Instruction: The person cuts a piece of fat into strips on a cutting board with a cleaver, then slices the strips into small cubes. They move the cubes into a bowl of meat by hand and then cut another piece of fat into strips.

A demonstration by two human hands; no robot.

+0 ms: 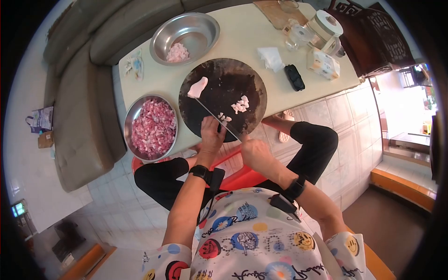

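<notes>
Head view: the right hand (254, 151) closes around the knife (210, 112) handle — the blade runs up-left across the board (233, 79). The left hand (212, 133), fingers bent, lies nearer the meat (224, 117) just ahead — whether it pinches anything, I cannot tell.

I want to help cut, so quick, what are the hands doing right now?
Left hand: curled on the cutting board beside the knife; grip cannot be told.
Right hand: closed on the knife handle.
</notes>
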